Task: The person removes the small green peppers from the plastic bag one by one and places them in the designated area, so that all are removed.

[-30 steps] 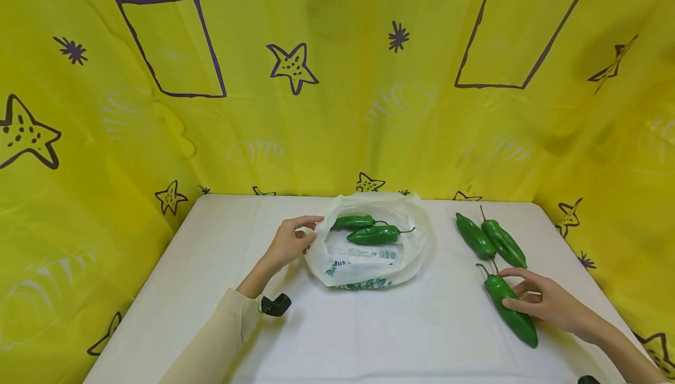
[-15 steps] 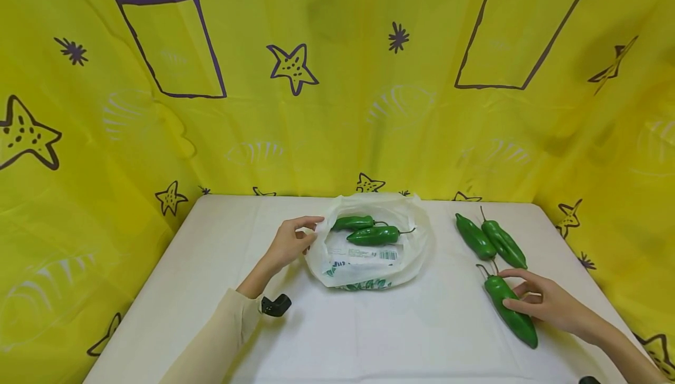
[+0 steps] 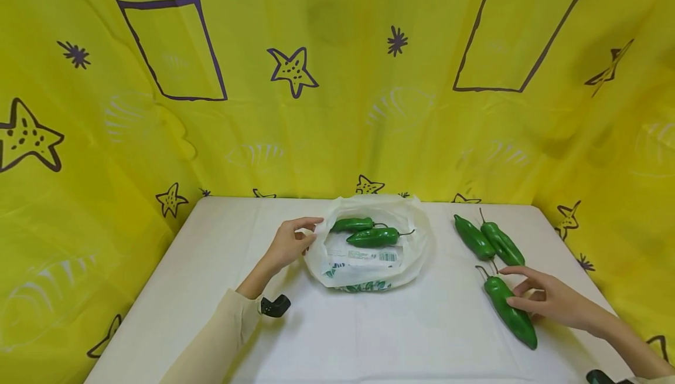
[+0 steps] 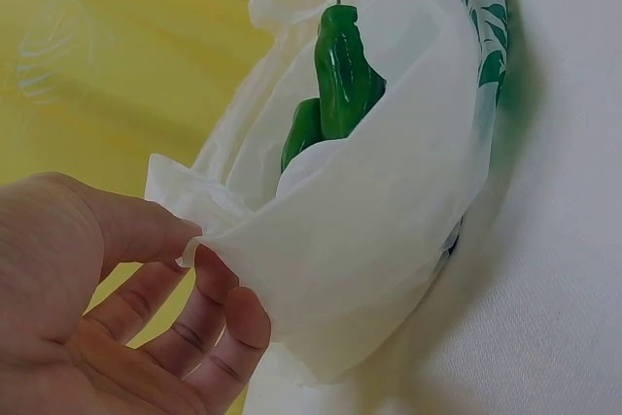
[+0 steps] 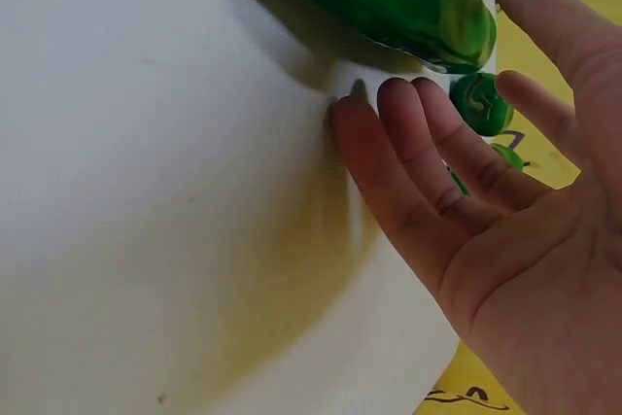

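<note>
My left hand (image 3: pixel 287 245) pinches the rim of a white, translucent plastic bag (image 4: pixel 340 250) between thumb and index finger. Two green peppers (image 3: pixel 373 236) lie inside the bag on its printed lining, stems pointing right in the head view. On the right of the table, my right hand (image 3: pixel 554 299) is beside a long green pepper (image 3: pixel 511 313), thumb at its edge and fingers relaxed. In the right wrist view a gap shows between the fingertips (image 5: pixel 360 123) and this pepper. Just behind it lie two more green peppers (image 3: pixel 474 237), close together.
A white cloth covers the table (image 3: pixel 401 337). Yellow curtain (image 3: pixel 337 120) with drawn stars and frames rises behind the table and along both sides. The bag stands near the back edge, left of the loose peppers.
My right hand has eased slightly to the right, its thumb drawn back from the middle of the pepper. The left hand and bag hold still; the head view has tilted slightly.
</note>
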Tool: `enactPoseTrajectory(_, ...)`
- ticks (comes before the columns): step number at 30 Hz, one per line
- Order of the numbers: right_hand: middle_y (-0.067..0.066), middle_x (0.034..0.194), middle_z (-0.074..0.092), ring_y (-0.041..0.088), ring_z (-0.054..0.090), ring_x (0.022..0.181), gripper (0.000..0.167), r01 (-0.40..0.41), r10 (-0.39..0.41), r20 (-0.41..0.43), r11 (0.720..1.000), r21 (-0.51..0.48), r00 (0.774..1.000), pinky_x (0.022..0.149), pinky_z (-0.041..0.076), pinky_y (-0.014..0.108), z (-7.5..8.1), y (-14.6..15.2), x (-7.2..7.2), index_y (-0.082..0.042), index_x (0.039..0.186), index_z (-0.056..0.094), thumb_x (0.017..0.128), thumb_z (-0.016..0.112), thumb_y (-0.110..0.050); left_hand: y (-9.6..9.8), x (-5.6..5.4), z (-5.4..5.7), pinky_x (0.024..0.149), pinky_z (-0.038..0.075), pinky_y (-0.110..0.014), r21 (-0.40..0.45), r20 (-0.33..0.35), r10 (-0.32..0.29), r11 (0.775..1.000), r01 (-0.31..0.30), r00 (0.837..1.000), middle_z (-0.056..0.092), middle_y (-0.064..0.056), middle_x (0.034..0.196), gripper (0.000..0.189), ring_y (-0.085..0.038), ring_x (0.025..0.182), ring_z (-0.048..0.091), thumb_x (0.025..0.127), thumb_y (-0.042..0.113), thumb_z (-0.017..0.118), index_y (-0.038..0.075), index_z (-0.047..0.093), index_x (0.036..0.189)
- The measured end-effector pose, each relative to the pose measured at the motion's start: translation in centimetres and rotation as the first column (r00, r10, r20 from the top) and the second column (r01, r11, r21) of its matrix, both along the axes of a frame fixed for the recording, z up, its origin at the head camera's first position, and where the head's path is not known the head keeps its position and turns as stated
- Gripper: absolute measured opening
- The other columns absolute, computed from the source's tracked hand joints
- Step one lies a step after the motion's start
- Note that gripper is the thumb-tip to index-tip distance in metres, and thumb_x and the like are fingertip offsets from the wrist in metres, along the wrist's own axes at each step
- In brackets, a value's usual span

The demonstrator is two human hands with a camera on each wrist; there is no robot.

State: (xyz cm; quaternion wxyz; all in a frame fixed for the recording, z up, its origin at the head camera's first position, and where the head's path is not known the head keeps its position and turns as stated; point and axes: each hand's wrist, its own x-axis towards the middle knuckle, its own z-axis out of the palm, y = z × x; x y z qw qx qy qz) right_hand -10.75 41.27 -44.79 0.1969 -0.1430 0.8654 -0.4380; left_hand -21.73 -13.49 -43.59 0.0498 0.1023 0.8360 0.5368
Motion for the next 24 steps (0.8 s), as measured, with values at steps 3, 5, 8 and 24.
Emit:
enactPoseTrajectory(3, 0.016, 0.106, 0.062, 0.018, 0.069, 0.082, 0.058, -0.019, 0.019, -0.004, 1.0, 0.009, 1.0, 0.068, 0.061, 0.036, 0.3, 0.1, -0.2, 0.009, 0.145, 0.035, 0.101, 0.065, -0.012, 0.0, 0.0, 0.0, 0.056, 0.046, -0.026, 0.001, -0.002, 0.001, 1.0, -0.001, 1.0, 0.063, -0.013, 0.12, 0.042, -0.016, 0.059, 0.049, 0.096, 0.0, 0.065, 0.014, 0.069, 0.135)
enactPoseTrajectory(5, 0.017, 0.109, 0.063, 0.017, 0.069, 0.084, 0.059, -0.023, 0.023, 0.001, 1.0, 0.021, 1.0, 0.07, 0.061, 0.035, 0.4, 0.2, -0.2, 0.009, 0.146, 0.034, 0.101, 0.065, -0.013, 0.0, 0.1, 0.0, 0.056, 0.046, -0.026, 0.002, -0.004, 0.0, 1.0, 0.0, 1.0, 0.064, -0.013, 0.12, 0.042, -0.016, 0.059, 0.049, 0.096, 0.0, 0.065, 0.014, 0.069, 0.135)
enactPoseTrajectory(8, 0.017, 0.111, 0.063, 0.017, 0.07, 0.085, 0.06, -0.022, 0.021, 0.013, 0.999, 0.035, 1.0, 0.071, 0.06, 0.034, 0.7, 0.3, -0.3, 0.008, 0.147, 0.034, 0.101, 0.066, -0.014, 0.1, 0.1, 0.1, 0.057, 0.046, -0.026, 0.005, -0.002, -0.003, 1.0, 0.003, 1.0, 0.063, -0.013, 0.12, 0.042, -0.016, 0.059, 0.049, 0.096, 0.0, 0.065, 0.014, 0.069, 0.135)
enactPoseTrajectory(24, 0.028, 0.124, 0.061, 0.007, 0.067, 0.094, 0.056, -0.102, 0.128, -0.196, 0.985, 0.135, 0.972, 0.071, 0.057, 0.03, 3.0, 0.0, -1.3, -0.001, 0.147, 0.043, 0.099, 0.068, -0.011, 0.0, -0.1, -0.3, 0.054, 0.045, -0.025, 0.05, -0.018, -0.035, 0.998, 0.036, 0.999, 0.062, -0.015, 0.115, 0.043, -0.015, 0.057, 0.049, 0.095, -0.005, 0.063, 0.009, 0.068, 0.135)
